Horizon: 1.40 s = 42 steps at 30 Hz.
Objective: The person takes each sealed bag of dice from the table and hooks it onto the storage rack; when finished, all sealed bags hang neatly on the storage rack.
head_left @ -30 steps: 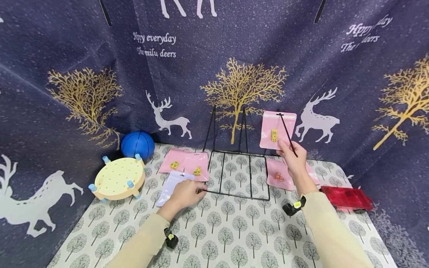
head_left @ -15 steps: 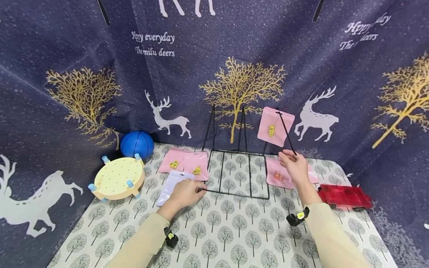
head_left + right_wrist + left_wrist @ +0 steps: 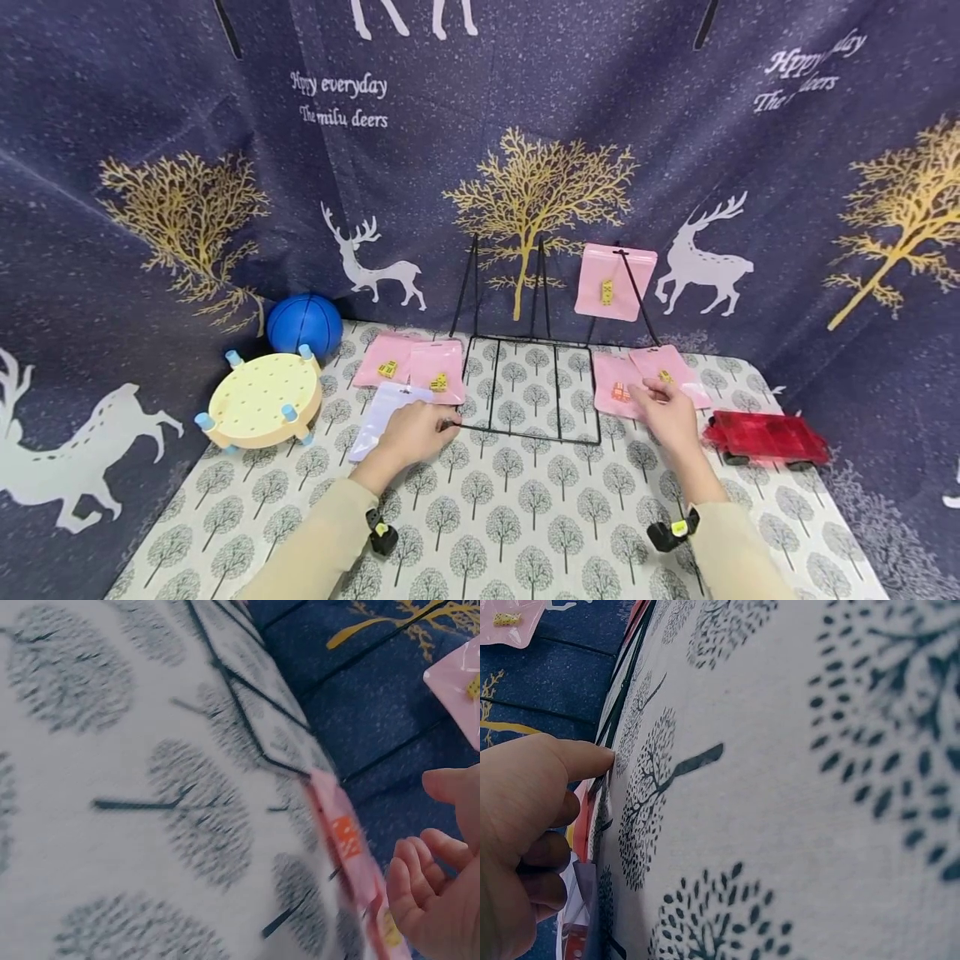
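A black wire display rack (image 3: 540, 437) stands on the patterned cloth. My left hand (image 3: 420, 429) holds its front left corner, with the other fingers curled in the left wrist view. From the rack's right prong hangs a pink zip bag (image 3: 592, 265) with yellow dice in it. My right hand (image 3: 671, 417) is below that bag with nothing in it; its thumb and fingers stand apart in the right wrist view. Just beyond its fingertips lie a pink bag with orange dice (image 3: 606, 371) and a pink bag with yellow dice (image 3: 682, 371).
Left of the rack lie two more pink bags, one in front (image 3: 437, 357) with yellow dice, and a pale lilac bag (image 3: 375, 421). A blue ball (image 3: 305, 325) and a round yellow pegged stand (image 3: 266, 392) are at the left. At the right sits a red toy car (image 3: 772, 437).
My right hand has let go of the pink bag on the prong and moved down towards the bags on the cloth. The bag swung and now hangs. My left hand keeps its place.
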Motion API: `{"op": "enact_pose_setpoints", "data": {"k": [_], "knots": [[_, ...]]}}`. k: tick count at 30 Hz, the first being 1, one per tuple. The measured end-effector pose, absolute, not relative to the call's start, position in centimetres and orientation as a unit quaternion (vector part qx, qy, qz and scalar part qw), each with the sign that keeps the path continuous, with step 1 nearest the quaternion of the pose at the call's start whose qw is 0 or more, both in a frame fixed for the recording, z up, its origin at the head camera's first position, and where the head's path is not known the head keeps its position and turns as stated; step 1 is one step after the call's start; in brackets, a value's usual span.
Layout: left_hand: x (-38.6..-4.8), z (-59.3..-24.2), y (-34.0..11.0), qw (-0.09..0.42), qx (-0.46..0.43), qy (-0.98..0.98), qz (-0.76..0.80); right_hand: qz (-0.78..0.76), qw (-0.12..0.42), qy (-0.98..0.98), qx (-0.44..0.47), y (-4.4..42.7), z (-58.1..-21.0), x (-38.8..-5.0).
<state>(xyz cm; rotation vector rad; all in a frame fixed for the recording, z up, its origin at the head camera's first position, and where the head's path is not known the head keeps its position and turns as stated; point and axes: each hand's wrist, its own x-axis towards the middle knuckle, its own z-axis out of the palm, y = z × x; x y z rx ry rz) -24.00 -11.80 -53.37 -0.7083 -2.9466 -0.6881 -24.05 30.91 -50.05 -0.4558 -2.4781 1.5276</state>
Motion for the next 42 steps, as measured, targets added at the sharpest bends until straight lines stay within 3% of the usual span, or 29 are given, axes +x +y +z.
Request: {"op": "enact_pose_setpoints", "data": {"k": [11, 34, 42], "knots": [[-24.0, -53.5, -11.7, 0.013, -0.228, -0.948, -0.222, 0.405, 0.091, -0.892, -0.182, 31.5, -51.5, -23.0], [-24.0, -53.7, -11.8, 0.023, -0.235, -0.946, -0.221, 0.313, 0.051, -0.927, -0.198, 31.6, -52.9, -24.6], [-23.8, -53.5, -11.8, 0.020, -0.237, -0.945, -0.225, 0.310, 0.073, -0.926, -0.202, 31.8, -53.3, -24.6]]}}
